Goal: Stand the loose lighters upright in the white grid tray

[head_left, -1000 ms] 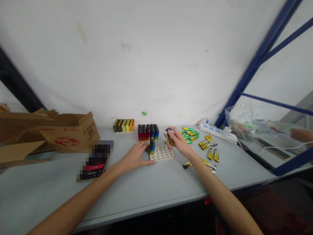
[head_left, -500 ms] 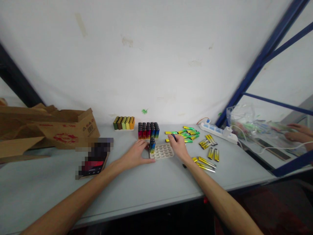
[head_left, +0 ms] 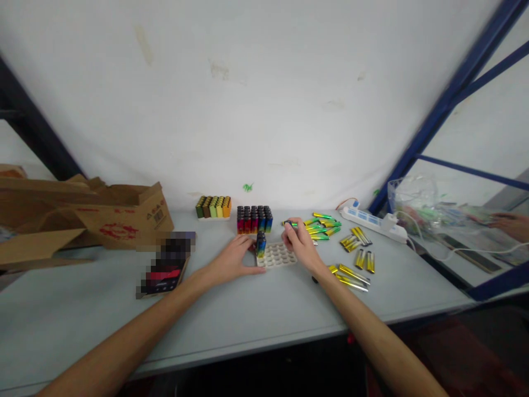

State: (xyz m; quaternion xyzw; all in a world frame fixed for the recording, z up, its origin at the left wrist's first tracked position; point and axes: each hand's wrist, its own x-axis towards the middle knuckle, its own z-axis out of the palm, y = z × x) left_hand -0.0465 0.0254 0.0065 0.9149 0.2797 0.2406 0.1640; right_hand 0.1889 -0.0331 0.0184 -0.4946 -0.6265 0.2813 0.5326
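A white tray (head_left: 280, 255) with rows of holes lies on the table before me. My left hand (head_left: 232, 259) grips its left end, the thumb along the front edge and the fingers behind. A few blue-and-yellow lighters (head_left: 261, 246) with black tops stand in the tray's leftmost holes, beside my fingers. My right hand (head_left: 301, 242) is closed over the tray's right end, on a lighter whose dark top (head_left: 288, 223) peeks out; its body is mostly hidden. Just behind the right hand lie loose yellow-green lighters (head_left: 322, 230).
Filled lighter trays stand by the wall, one multicoloured (head_left: 254, 220), one yellow and brown (head_left: 214, 207). More gold lighters (head_left: 353, 275) lie at right, near a power strip (head_left: 374, 223). A cardboard box (head_left: 124, 218) and blurred-out dark box (head_left: 167, 267) are left. Another person's hand (head_left: 510, 223) shows far right.
My view has shifted slightly, so everything sits a little further right. My right hand still grips the lighter, turned a little, above the tray's right end. The left hand keeps its place.
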